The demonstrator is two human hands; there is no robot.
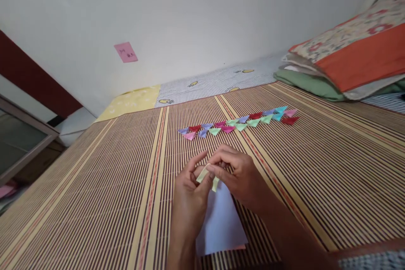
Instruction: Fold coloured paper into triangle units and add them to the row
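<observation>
Between my two hands is a small folded piece of pale yellow paper (203,174). My left hand (190,194) pinches it from below with the thumb, its index finger raised. My right hand (237,173) grips the paper's upper edge between thumb and fingertips. Under the hands lies a stack of paper sheets (221,223), a pale lavender one on top and an orange-pink corner showing beneath. Beyond my hands, two rows of small folded paper triangles (228,128) in red, pink, green, blue and lavender rest on the striped mat.
The striped bamboo mat (126,168) spreads over the bed up to a white wall (190,17). Folded bedding with an orange and floral cover (363,55) is piled at the right. A pink note (125,52) is stuck to the wall. A yellow cloth (129,100) lies along the back.
</observation>
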